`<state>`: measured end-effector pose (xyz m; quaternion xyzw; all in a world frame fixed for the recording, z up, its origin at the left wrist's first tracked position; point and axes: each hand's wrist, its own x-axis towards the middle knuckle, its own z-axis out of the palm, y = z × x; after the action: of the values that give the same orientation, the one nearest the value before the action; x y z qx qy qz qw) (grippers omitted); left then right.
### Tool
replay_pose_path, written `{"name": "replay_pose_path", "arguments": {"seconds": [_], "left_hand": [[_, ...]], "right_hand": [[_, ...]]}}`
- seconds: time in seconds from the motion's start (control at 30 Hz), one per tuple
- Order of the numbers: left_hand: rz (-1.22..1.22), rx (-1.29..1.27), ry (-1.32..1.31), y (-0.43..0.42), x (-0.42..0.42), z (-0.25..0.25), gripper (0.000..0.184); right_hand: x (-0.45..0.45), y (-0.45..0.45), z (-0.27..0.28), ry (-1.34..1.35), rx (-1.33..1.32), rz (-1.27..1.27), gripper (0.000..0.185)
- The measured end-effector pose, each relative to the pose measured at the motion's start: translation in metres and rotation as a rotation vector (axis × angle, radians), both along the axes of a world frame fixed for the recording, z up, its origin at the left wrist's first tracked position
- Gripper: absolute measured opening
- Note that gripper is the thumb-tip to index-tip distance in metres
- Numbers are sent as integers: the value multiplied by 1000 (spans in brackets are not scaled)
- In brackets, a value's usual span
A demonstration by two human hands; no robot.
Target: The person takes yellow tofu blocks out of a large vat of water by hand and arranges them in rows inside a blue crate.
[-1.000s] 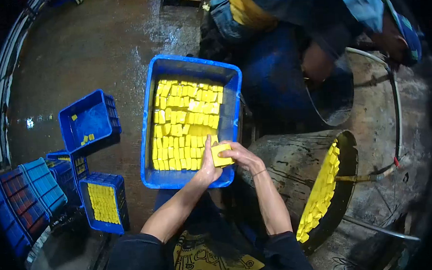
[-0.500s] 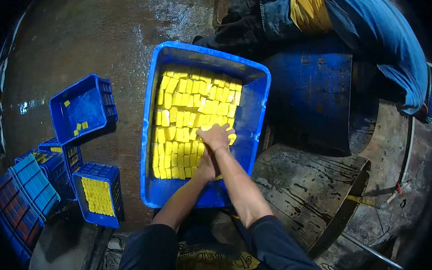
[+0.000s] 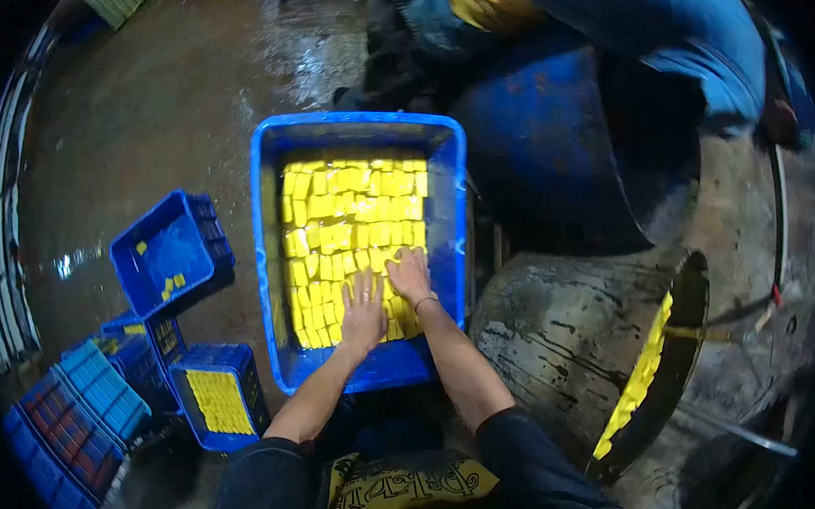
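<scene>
A large blue crate stands in front of me, with rows of yellow blocks packed inside. My left hand lies on the blocks near the crate's front, its fingers spread and nothing in its grasp. Just right of it, my right hand touches the blocks with its fingers bent downward. Its fingertips are partly hidden, and whether they grip a block is unclear.
A metal drum holding yellow blocks lies at right. Behind it a person in a blue garment leans over a blue barrel. At left are a blue crate with few blocks, a filled crate and stacked crates.
A second ago both hands held yellow blocks above the crate; half a second ago they overlapped over the rows. Now they are apart, resting on the blocks. The other person has shifted over the barrel.
</scene>
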<state>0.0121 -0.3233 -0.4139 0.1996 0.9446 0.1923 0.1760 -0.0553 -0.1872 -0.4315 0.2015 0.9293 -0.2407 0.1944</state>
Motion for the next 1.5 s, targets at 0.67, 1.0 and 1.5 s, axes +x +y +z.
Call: {"name": "replay_pose_path", "arguments": {"seconds": [0.67, 1.0, 1.5], "left_hand": [[-1062, 559, -4, 348, 26, 365, 26], [-1671, 391, 184, 367, 36, 146, 21], [-1345, 167, -173, 478, 16, 249, 38]], "right_hand": [[310, 338, 347, 355, 84, -424, 21], [320, 383, 224, -57, 41, -139, 36], [230, 538, 314, 410, 26, -384, 24]]}}
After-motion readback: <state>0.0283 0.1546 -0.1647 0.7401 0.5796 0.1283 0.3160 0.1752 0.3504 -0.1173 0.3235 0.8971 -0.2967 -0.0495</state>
